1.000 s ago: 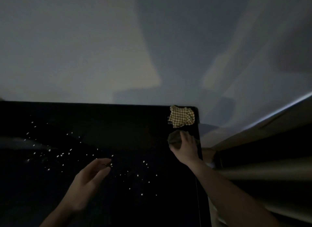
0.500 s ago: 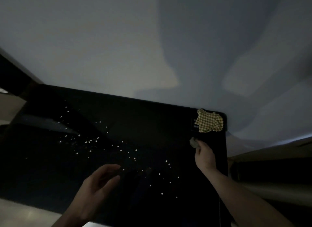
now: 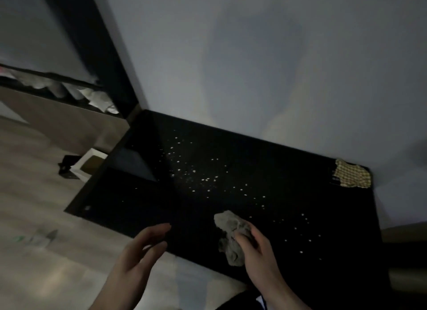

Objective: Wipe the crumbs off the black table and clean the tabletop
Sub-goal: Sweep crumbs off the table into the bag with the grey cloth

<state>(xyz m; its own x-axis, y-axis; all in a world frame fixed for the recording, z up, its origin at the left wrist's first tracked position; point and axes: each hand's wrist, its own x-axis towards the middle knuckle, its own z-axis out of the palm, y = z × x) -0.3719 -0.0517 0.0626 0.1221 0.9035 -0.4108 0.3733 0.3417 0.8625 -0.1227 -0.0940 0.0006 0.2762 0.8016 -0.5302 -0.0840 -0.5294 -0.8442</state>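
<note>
Fingers of the right hand (image 3: 258, 252) bunch a grey rag (image 3: 231, 235) near the table's (image 3: 323, 217) front edge. Left hand (image 3: 141, 252) hovers spread and empty at that edge. Crumbs (image 3: 203, 178) dot the middle. Checked cloth (image 3: 352, 177) lies in the far right corner.

**Grey rag pulled off far corner to near edge**

Right hand (image 3: 258, 252) was at the far right corner next to the checked cloth (image 3: 352, 177); now it's at the bench (image 3: 288, 171) near edge, gripping the grey rag (image 3: 231, 235). Left hand (image 3: 136, 261) went from over the crumbs (image 3: 203, 179) to off the near edge, fingers loose. Camera swung left: floor (image 3: 46, 217) now in view.
</note>
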